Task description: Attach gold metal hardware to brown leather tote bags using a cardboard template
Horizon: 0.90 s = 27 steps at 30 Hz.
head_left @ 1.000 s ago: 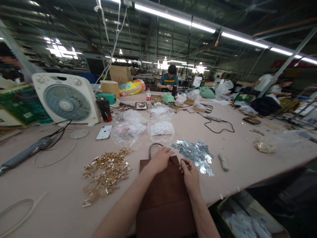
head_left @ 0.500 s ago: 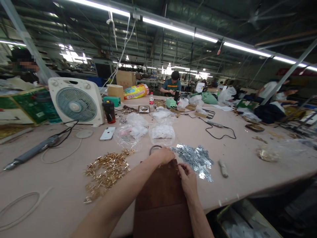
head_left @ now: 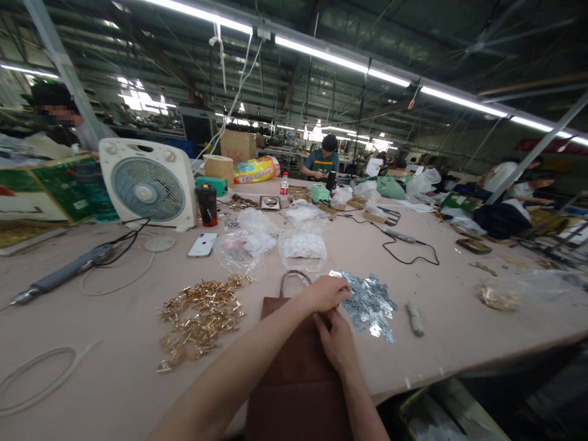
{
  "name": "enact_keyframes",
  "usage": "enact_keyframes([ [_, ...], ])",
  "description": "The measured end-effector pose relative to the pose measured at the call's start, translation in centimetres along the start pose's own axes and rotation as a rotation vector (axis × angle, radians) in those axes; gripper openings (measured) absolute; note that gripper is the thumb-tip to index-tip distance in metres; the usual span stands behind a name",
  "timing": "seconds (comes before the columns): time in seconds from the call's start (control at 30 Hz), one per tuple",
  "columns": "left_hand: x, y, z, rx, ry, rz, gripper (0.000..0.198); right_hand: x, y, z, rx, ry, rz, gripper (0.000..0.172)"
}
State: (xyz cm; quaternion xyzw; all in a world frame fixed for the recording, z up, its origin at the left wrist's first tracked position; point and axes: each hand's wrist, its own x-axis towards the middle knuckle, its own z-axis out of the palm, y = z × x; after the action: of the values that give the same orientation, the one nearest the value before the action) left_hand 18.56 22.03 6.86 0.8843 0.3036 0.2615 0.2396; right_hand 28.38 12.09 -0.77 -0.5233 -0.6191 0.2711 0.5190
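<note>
A brown handbag (head_left: pixel 294 358) lies on the table in front of me, its looped handle (head_left: pixel 294 273) pointing away. My left hand (head_left: pixel 325 294) crosses over the bag's top right corner, and its closed fingertips are at the near left side of a heap of silver metal plates (head_left: pixel 371 303). What those fingers hold, if anything, is too small to make out. Just below, my right hand (head_left: pixel 337 340) grips the bag's upper right edge, fingers partly covered by the left hand. Left of the bag spreads a pile of gold-coloured metal fittings (head_left: pixel 206 315).
Clear plastic bags (head_left: pixel 302 248) and a white phone (head_left: pixel 202 245) lie beyond the fittings. A box fan (head_left: pixel 147 187) and a dark tumbler (head_left: pixel 206 205) stand at left, near a corded grey tool (head_left: pixel 68 272). A rolled pale bundle (head_left: pixel 414 320) sits right. A co-worker (head_left: pixel 324 162) sits opposite.
My left hand has moved right, from the bag's top edge to the silver plates. My right hand has shifted slightly left onto the bag. The handle now shows more fully.
</note>
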Motion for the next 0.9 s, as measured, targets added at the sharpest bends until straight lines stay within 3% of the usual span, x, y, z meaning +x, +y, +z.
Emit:
enact_keyframes([
  [0.17,-1.8,1.3,2.3,-0.169,0.187,-0.032,0.030,0.6,1.2,-0.5,-0.076,0.178,0.105,0.026],
  [0.3,-4.6,0.1,2.4,-0.193,0.395,-0.164,0.027,1.5,2.0,-1.2,0.052,0.153,0.258,0.032],
  [0.37,-6.4,-0.8,2.2,-0.178,0.436,-0.206,0.022,2.0,2.3,-1.4,0.089,0.149,0.287,0.034],
  [0.53,-9.5,-2.7,2.2,-0.063,0.381,-0.171,0.029,2.7,3.0,-1.5,0.109,0.172,0.299,0.032],
  [0.77,-9.1,-2.9,3.1,0.113,0.277,-0.171,0.025,2.3,2.9,-1.2,0.051,0.211,0.265,0.027],
  [0.9,-9.2,-2.9,3.5,0.223,0.303,-0.224,0.045,2.1,2.8,-0.9,-0.007,0.223,0.235,0.024],
])
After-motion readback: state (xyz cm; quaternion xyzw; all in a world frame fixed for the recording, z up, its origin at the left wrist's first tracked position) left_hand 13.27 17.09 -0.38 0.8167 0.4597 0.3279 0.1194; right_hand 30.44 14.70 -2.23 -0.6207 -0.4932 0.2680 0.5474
